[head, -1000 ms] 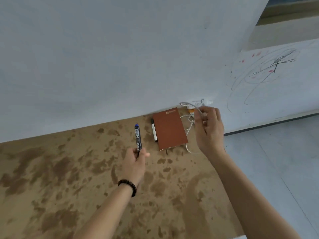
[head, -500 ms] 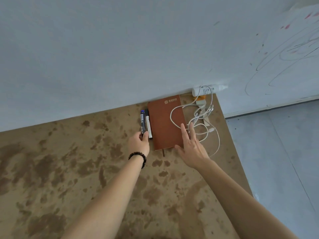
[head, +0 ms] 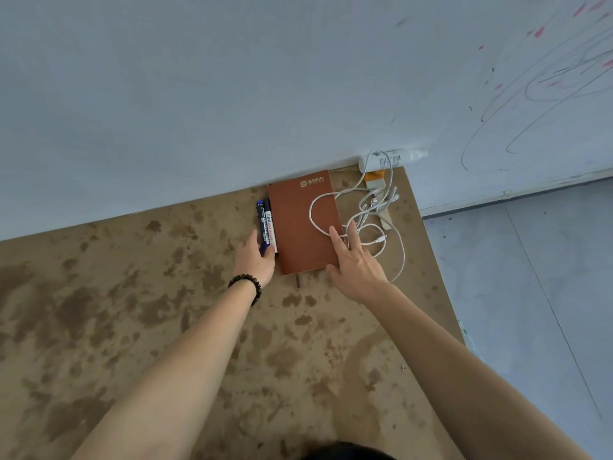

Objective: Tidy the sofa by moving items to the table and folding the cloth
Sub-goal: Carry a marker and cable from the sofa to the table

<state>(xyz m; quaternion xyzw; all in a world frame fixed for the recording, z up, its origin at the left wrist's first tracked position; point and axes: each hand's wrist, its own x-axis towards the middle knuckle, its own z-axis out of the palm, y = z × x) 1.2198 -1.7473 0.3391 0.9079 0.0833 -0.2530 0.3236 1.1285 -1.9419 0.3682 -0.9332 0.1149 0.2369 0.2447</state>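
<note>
Blue marker (head: 261,227) now down beside notebook (head: 303,224); left hand (head: 255,260) grip still on it; right hand (head: 356,260) open, empty.

blue pen (head: 261,227) laid down, cable (head: 361,214) dropped

left hand (head: 254,260): covers near ends of both markers (head: 266,225) | right hand (head: 353,263): hides part of white cable (head: 335,195) and the notebook (head: 303,224) corner | notebook logo text: too small to read | table (head: 139,320): cut off at left and bottom edges
</note>
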